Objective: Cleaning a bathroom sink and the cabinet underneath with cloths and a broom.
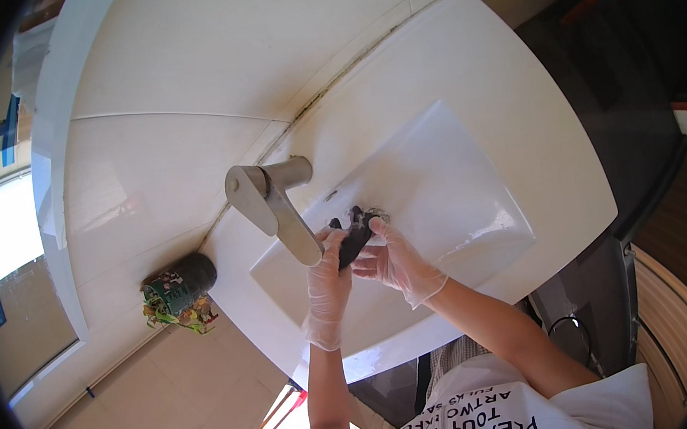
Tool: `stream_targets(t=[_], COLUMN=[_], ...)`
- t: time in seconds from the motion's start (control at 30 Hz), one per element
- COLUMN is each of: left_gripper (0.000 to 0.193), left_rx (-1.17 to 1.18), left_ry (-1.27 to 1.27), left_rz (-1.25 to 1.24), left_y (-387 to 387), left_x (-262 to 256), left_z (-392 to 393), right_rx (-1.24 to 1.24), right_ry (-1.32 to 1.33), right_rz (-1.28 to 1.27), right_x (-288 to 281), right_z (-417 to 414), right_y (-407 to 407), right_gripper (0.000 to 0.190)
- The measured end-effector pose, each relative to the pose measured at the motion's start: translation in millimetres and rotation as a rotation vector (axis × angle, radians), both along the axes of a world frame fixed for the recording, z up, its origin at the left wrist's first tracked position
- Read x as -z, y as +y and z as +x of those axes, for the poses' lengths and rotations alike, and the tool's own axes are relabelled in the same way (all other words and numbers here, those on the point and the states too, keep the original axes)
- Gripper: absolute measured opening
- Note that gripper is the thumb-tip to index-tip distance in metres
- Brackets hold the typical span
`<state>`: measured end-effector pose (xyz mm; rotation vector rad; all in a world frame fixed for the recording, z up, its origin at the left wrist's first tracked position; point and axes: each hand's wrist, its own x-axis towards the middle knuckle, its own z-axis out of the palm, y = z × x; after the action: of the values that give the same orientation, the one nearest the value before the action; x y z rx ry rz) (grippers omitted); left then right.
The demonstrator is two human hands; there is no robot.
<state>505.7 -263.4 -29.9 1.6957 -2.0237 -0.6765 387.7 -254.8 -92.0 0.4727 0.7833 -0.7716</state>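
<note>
Over the basin of a white washbasin [548,151], a small wet dark cloth item [354,246], perhaps a sock, is held between my two hands. My left hand [329,278], in a clear disposable glove, grips its left side just below the spout. My right hand [394,259], gloved the same way, pinches its upper right edge with the thumb, the other fingers spread below. Directly above my left hand juts a brushed-metal single-lever faucet [294,219], which hides some of the fingers. Behind the cloth, the drain [376,214] is partly covered.
A dark pot with a leafy plant [183,286] stands at the basin's left corner. A mirror [19,258] hangs on the tiled wall [178,168] at left. Dark cabinet panels [580,92] lie beyond the basin's right edge. Lower right is a ribbed wooden-looking surface [670,319].
</note>
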Motion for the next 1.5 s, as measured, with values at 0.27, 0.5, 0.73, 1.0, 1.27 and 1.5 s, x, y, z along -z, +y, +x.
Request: stream_targets(t=[0.27,0.5,0.73,1.0,1.27,1.5], left_gripper=[0.041,0.041,0.045,0.042,0.042,0.047], left_rx=[0.261,-0.162,-0.037,-0.494,-0.117,0.05], left_ry=[0.358,0.868,0.238,0.502,-0.278,-0.384], left_rz=[0.256,0.762,0.31,-0.016,-0.391,-0.362], left_y=[35,8,18,-3,-19,7], left_x=[-9,0,58,-54,-74,-62], left_z=[20,35,55,10,-14,-16], right_rx=[-0.088,-0.301,-0.368,-0.083,-0.004,-0.29], right_ry=[-0.079,-0.414,-0.217,-0.142,-0.129,-0.073], right_rz=[-0.133,-0.421,-0.337,-0.015,-0.09,-0.215], right_x=[17,2,-3,19,-7,3], right_z=[7,-8,1,28,28,-29], right_y=[-17,-15,-22,-40,-34,-10], right_gripper=[0.029,0.048,0.04,0.022,0.017,0.019])
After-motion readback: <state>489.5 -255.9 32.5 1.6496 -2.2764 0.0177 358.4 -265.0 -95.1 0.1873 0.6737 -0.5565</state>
